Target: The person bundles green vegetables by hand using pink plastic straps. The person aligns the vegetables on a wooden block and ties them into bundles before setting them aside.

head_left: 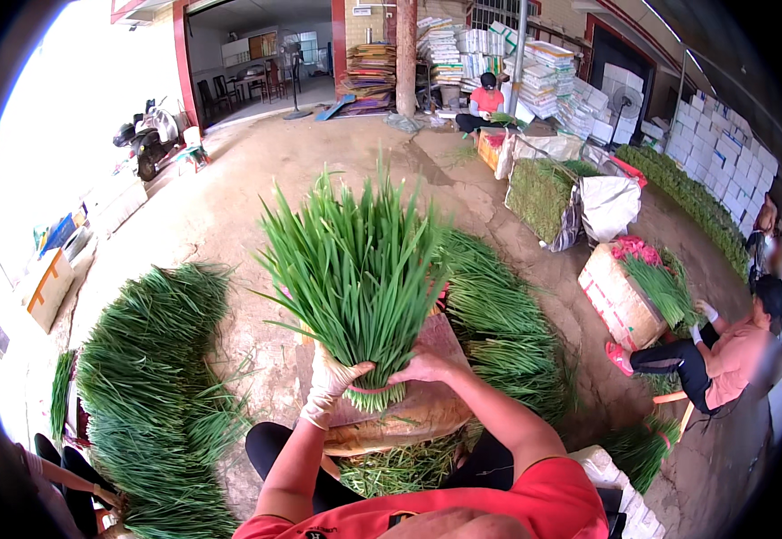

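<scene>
A thick bunch of green chives point(355, 269) stands upright in front of me, leaf tips up and cut ends down. A reddish band point(375, 390) runs round its lower end. My left hand point(330, 382), in a whitish glove, closes on the bunch low on its left side. Bare, my right hand point(422, 364) grips the lower stalks from the right. Beneath the bunch is a low, worn block point(440, 400) with a flat top, partly hidden by my arms and the leaves. Cut green scraps point(400, 472) lie between my knees.
Long heaps of chives lie on the floor at left point(148, 386) and right point(508, 323). A seated co-worker point(733, 350) handles greens at a carton point(620, 296) on the right. Another person point(487, 99) sits far back near stacked white boxes point(544, 76). Someone's arm shows lower left.
</scene>
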A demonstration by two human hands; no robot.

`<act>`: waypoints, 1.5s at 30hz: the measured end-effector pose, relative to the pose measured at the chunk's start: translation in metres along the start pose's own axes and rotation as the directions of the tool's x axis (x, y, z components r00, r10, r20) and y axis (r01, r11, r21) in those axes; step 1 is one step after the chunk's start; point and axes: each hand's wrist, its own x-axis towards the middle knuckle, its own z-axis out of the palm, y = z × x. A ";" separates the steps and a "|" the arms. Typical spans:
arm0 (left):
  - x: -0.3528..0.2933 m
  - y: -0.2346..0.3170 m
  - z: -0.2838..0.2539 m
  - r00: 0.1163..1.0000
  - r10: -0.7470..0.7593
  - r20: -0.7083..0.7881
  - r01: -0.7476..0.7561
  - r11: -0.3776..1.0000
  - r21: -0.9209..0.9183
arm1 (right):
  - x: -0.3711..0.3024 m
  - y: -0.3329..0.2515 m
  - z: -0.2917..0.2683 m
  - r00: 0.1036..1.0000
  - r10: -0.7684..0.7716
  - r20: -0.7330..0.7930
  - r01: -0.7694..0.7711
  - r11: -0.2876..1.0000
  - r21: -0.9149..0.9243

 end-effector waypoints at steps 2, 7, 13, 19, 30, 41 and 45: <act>0.002 0.000 0.016 0.999 -0.004 0.041 0.006 0.998 -0.057 | -0.011 0.016 -0.018 0.958 0.277 0.069 -0.234 0.901 -0.365; -0.001 0.014 0.009 0.999 0.011 0.034 -0.010 0.999 -0.038 | -0.050 -0.052 -0.121 0.994 -0.066 -0.091 0.022 0.905 -0.424; -0.001 0.035 0.030 1.000 0.002 0.003 -0.002 0.999 -0.035 | -0.060 -0.139 -0.172 0.532 -0.675 -0.512 0.407 0.733 -0.545; 0.000 0.012 0.020 1.000 0.004 -0.001 -0.004 0.992 -0.128 | -0.013 -0.159 -0.147 0.619 -0.623 -0.478 0.442 0.780 -0.443; -0.004 0.010 0.028 0.998 0.028 -0.057 -0.025 0.999 0.042 | 0.000 -0.138 -0.158 0.571 -0.325 -0.754 0.433 0.899 -0.059; -0.005 0.013 0.030 0.997 -0.014 -0.074 0.020 0.996 0.082 | 0.052 -0.153 -0.190 0.852 -0.296 -0.433 0.260 0.955 -0.141; -0.005 0.005 0.032 0.996 0.024 -0.088 -0.015 0.995 0.101 | 0.048 -0.150 -0.185 0.910 -0.280 -0.306 0.282 0.959 -0.041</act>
